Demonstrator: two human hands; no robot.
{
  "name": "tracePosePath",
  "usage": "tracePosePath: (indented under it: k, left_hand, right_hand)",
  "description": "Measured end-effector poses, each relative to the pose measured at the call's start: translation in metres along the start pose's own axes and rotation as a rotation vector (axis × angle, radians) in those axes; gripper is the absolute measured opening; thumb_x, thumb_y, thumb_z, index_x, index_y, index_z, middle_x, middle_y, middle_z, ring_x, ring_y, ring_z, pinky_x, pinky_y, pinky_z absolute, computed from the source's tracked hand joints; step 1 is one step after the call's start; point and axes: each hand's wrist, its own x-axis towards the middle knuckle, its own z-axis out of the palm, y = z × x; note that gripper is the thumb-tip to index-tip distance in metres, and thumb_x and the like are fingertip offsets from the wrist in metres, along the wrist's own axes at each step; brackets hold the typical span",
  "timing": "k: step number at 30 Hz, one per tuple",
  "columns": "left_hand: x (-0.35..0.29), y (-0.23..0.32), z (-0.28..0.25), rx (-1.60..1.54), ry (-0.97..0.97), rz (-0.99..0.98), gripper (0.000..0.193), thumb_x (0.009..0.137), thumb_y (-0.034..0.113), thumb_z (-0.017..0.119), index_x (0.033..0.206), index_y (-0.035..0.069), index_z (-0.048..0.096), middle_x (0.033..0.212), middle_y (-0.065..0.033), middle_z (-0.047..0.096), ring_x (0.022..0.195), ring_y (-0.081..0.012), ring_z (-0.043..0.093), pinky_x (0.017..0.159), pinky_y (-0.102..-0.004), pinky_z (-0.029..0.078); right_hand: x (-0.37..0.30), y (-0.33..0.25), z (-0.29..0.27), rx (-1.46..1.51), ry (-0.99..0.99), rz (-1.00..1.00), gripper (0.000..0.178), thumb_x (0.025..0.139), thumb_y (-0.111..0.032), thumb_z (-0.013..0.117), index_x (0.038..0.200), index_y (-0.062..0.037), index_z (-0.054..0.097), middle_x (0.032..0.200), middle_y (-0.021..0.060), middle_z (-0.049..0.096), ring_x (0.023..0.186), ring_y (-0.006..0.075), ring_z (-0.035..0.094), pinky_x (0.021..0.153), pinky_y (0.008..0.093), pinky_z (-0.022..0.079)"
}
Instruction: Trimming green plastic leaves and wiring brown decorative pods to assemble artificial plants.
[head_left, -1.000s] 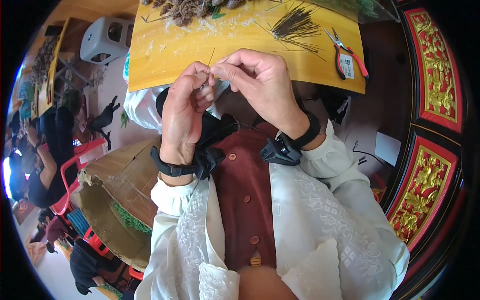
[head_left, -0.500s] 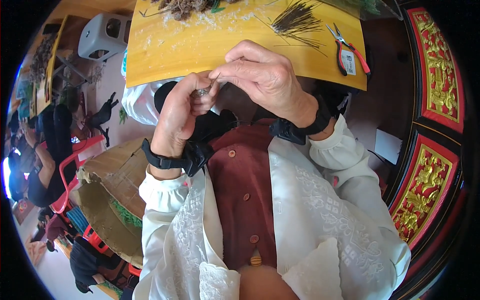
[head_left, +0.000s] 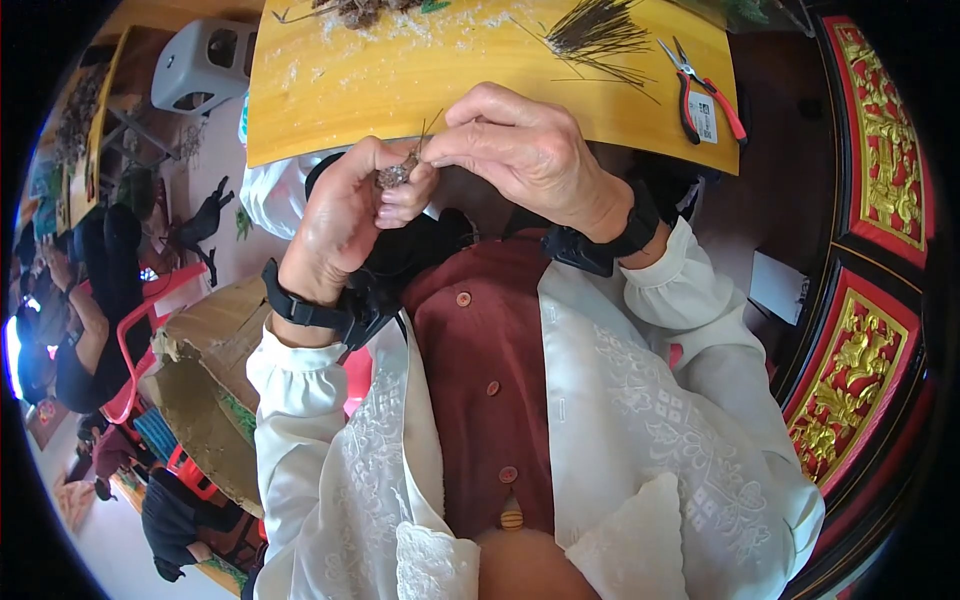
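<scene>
My left hand [head_left: 345,205] is closed around a small, rough grey-brown clump [head_left: 393,177], which shows between the thumb and curled fingers. From the top of the clump a thin dark wire [head_left: 430,127] sticks up, with its strands spread apart. Close beside it, my right hand [head_left: 530,150] has its thumb and forefinger pinched together at the wire. Its fingertips cover part of the wire. Both hands are held just off the near edge of the yellow table [head_left: 350,110].
On the table lie a bundle of dark wires [head_left: 600,35], red-handled pliers [head_left: 695,90], brown dried material [head_left: 365,12] and white flakes. A torn cardboard box [head_left: 205,400] and a grey stool [head_left: 205,65] stand left. Carved red-and-gold panels [head_left: 855,385] line the right. Other people sit at far left.
My left hand has moved slightly left and down, turning so that more of the clump shows. The wire strands now stand out above the fingers. My right hand has barely moved.
</scene>
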Motion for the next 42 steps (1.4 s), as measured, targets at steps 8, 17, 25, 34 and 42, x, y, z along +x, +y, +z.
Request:
tracePosePath:
  k: [8,17,25,34,42]
  left_hand:
    - [0.001,0.002,-0.002,-0.043,-0.032,0.041,0.025,0.086,0.028,0.042,0.077,0.005,0.049,0.06,0.0055,0.033,0.05,-0.0057,0.025,0.046,-0.0217,0.02]
    - [-0.001,0.004,-0.003,0.047,-0.056,-0.015,0.024,0.088,0.024,0.039,0.078,0.006,0.049,0.06,0.0057,0.033,0.051,-0.0056,0.025,0.046,-0.0219,0.02]
    - [-0.006,0.009,0.014,0.417,0.234,0.078,0.017,0.09,0.019,0.045,0.083,0.004,0.049,0.06,0.0,0.043,0.05,-0.0127,0.038,0.048,-0.0267,0.031]
    - [-0.009,0.006,0.033,1.352,0.4,0.403,0.019,0.093,0.017,0.052,0.099,-0.001,0.05,0.078,-0.0159,0.06,0.074,-0.0327,0.059,0.065,-0.0385,0.044]
    - [-0.006,0.016,0.017,0.437,0.006,0.183,0.024,0.097,0.023,0.046,0.101,0.0,0.054,0.074,0.0044,0.044,0.067,-0.0054,0.04,0.058,-0.0193,0.031]
  right_hand:
    - [0.008,0.001,0.004,0.024,0.069,0.055,0.018,0.073,0.002,0.071,0.089,-0.0058,0.069,0.083,0.0055,0.059,0.07,0.0176,0.06,0.059,0.0269,0.048]
    - [0.01,0.004,0.006,0.039,-0.001,0.053,0.015,0.074,0.001,0.07,0.088,-0.0051,0.068,0.081,0.0063,0.058,0.069,0.0177,0.06,0.059,0.0267,0.048]
    - [0.01,0.001,0.006,-0.056,-0.05,0.126,0.003,0.081,-0.003,0.064,0.083,-0.0011,0.065,0.081,0.0081,0.06,0.068,0.0201,0.06,0.06,0.0289,0.047]
    - [0.008,0.002,-0.005,0.105,-0.104,0.554,0.01,0.081,-0.004,0.063,0.091,-0.0036,0.067,0.077,0.0084,0.059,0.057,0.0196,0.055,0.055,0.0268,0.043]
    - [0.018,0.009,-0.024,0.036,-0.115,0.084,0.018,0.077,-0.004,0.067,0.094,-0.0086,0.069,0.077,0.0056,0.059,0.061,0.0182,0.056,0.055,0.0259,0.044]
